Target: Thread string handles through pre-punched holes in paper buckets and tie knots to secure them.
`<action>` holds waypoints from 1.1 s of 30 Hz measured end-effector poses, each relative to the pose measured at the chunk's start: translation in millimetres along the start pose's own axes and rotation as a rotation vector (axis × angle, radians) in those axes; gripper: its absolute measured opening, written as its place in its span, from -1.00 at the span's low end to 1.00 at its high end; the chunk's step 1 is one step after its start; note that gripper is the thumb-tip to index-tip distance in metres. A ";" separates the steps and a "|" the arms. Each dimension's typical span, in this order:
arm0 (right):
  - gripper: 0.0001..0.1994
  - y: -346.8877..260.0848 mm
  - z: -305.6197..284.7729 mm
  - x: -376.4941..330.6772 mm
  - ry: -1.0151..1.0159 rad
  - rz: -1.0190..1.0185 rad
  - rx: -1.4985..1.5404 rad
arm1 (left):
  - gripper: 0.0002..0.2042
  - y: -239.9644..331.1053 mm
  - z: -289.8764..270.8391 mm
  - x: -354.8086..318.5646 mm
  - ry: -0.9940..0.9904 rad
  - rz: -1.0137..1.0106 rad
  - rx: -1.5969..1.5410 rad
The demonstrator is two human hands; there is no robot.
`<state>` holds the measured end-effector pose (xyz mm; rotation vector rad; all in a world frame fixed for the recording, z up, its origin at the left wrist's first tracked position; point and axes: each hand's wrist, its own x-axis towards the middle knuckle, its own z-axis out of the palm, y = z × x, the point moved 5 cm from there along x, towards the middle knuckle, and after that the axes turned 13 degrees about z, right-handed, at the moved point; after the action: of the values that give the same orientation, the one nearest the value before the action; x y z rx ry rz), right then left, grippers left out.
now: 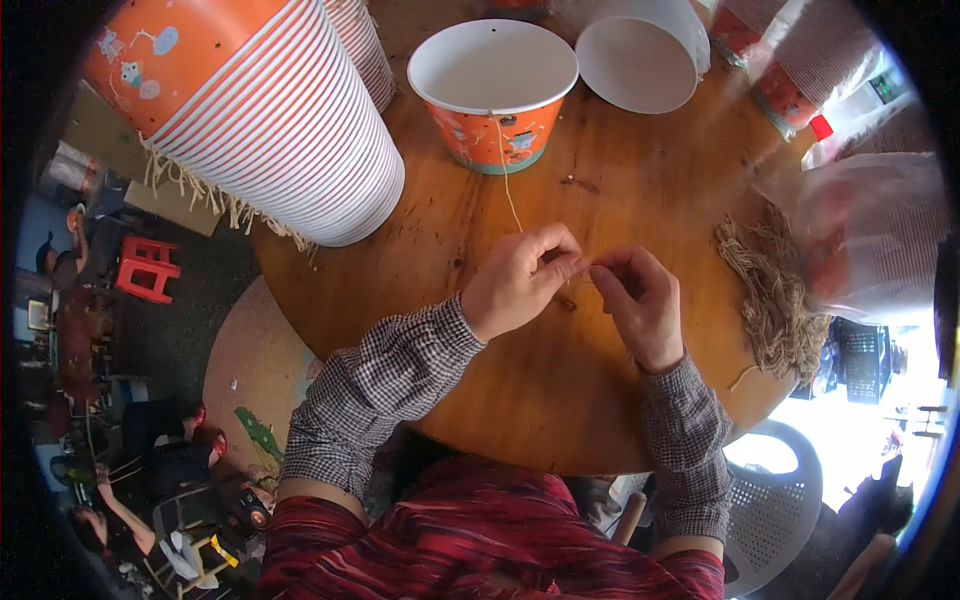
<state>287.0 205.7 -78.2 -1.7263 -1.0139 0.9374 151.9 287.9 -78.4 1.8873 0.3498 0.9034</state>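
One string (508,188), slanting down-right, bucket (478,128) to left hand (514,284)

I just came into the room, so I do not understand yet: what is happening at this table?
A person at a wooden table is handling a thin string. It runs from the rim of an upright orange bucket to the left grip. The right grip pinches close beside it, seemingly on the same string; finer detail there is too small to see. A tall nested stack lies at the left, and a bundle of loose strings lies at the right.
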 end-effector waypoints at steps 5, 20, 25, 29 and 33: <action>-0.91 1.6 1.7 -0.3 0.009 0.007 -0.042 | -0.90 3.5 -1.6 -0.5 0.032 0.030 0.006; -0.96 -14.3 -42.2 -1.8 -0.207 -0.230 0.811 | -0.53 0.4 -2.5 63.3 0.068 0.470 0.487; -0.95 -22.7 -64.9 -10.6 -0.191 -0.360 0.948 | -0.44 28.8 -18.8 86.1 0.385 0.468 0.867; -0.93 -16.9 -97.6 -9.2 -0.020 -0.432 1.046 | -0.76 42.5 -30.8 64.1 0.199 0.566 0.943; -0.88 -18.8 -115.6 -4.0 -0.117 -0.588 1.064 | -0.84 48.3 -67.6 36.9 0.141 0.659 0.903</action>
<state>384.8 170.4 -24.2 -0.4586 -0.7804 0.9219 121.8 330.3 -3.9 2.8651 0.2299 1.4783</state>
